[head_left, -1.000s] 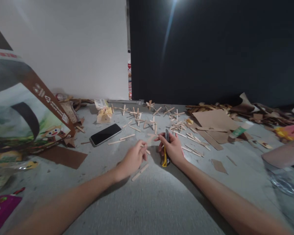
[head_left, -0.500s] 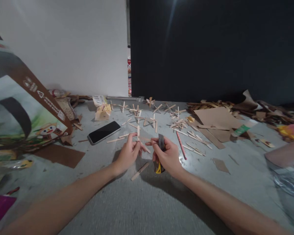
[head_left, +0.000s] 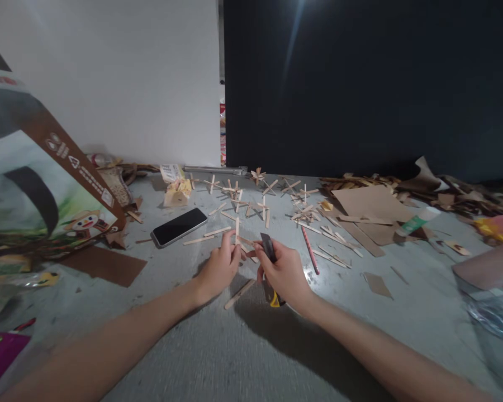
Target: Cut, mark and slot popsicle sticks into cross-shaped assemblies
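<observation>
My right hand is wrapped round a yellow and black utility knife, its dark blade end pointing up and away from me. My left hand pinches a short wooden craft stick that stands upright between its fingertips, just left of the knife. The two hands almost touch above the grey floor. Another loose stick lies flat on the floor below them.
Several craft sticks and glued stick crosses are scattered beyond my hands. A black phone lies to the left, a red pencil to the right. Brown cardboard sheets, a glue bottle and a printed box flank the area.
My left hand picked a stick off the floor and raised it upright. My right hand drew the knife back toward me and closer to the left hand, uncovering the red pencil.
</observation>
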`<action>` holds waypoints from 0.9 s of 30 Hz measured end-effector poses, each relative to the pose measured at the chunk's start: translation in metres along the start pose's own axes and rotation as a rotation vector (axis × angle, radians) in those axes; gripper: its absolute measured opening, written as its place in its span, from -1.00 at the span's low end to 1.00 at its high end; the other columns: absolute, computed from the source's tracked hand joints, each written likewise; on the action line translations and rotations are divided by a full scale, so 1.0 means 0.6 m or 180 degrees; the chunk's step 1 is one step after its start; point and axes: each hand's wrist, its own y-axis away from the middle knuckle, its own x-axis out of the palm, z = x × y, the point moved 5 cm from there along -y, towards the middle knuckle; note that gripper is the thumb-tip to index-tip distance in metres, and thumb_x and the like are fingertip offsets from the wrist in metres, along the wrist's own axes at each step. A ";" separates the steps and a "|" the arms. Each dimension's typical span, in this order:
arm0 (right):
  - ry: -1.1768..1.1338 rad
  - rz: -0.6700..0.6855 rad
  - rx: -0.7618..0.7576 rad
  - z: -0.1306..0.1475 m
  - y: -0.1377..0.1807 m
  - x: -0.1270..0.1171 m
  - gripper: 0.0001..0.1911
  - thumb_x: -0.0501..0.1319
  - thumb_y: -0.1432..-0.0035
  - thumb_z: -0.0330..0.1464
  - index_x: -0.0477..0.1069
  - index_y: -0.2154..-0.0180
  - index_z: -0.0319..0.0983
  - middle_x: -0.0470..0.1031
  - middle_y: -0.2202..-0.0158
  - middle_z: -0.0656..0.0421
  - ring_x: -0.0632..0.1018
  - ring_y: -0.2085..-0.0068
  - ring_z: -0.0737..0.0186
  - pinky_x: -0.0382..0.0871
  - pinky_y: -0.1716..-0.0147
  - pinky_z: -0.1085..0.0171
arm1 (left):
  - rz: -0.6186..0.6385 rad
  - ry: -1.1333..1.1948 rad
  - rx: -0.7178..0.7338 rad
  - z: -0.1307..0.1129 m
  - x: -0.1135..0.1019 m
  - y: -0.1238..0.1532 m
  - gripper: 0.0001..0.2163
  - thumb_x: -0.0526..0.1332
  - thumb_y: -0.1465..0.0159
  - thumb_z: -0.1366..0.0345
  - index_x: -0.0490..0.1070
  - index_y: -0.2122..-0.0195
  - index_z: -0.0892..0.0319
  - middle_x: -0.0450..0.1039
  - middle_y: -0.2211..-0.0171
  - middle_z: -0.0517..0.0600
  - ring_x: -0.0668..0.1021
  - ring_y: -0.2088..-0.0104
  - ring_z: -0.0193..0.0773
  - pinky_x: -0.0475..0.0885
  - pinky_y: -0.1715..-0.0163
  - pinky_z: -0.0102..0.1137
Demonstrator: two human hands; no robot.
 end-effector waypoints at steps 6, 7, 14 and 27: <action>0.0032 0.0129 0.0007 0.002 -0.003 0.001 -0.62 0.19 -0.32 -0.01 0.40 0.35 -0.16 0.67 0.42 0.08 0.54 0.69 0.24 0.34 0.68 0.32 | 0.0063 -0.0085 -0.0029 0.001 0.003 -0.001 -0.67 0.02 -0.48 0.28 0.19 -0.24 0.13 0.60 0.37 -0.03 0.64 0.37 -0.17 0.44 0.35 -0.34; 0.0043 0.0130 0.0005 0.002 -0.004 -0.001 -0.63 0.18 -0.32 -0.02 0.41 0.35 -0.16 0.67 0.42 0.08 0.54 0.69 0.24 0.33 0.68 0.32 | 0.0079 -0.0101 -0.0025 0.001 0.003 -0.001 -0.67 0.00 -0.48 0.28 0.19 -0.24 0.13 0.59 0.37 -0.03 0.62 0.39 -0.18 0.42 0.36 -0.35; 0.0050 0.0209 0.0160 0.001 -0.014 -0.009 -0.66 0.22 -0.29 -0.05 0.44 0.37 -0.17 0.66 0.48 0.11 0.51 0.71 0.25 0.29 0.72 0.34 | 0.0137 0.0007 0.0128 0.003 0.002 -0.003 -0.67 -0.03 -0.50 0.24 0.20 -0.24 0.14 0.54 0.37 -0.05 0.60 0.36 -0.23 0.42 0.29 -0.34; 0.0198 -0.0069 -0.0007 -0.004 -0.016 -0.016 -0.65 0.26 -0.27 -0.07 0.56 0.37 -0.20 0.63 0.50 0.12 0.47 0.69 0.28 0.30 0.67 0.32 | 0.0238 -0.0055 0.0062 -0.008 0.009 0.007 -0.65 -0.04 -0.49 0.27 0.12 -0.26 0.19 0.58 0.32 0.03 0.63 0.31 -0.15 0.45 0.25 -0.27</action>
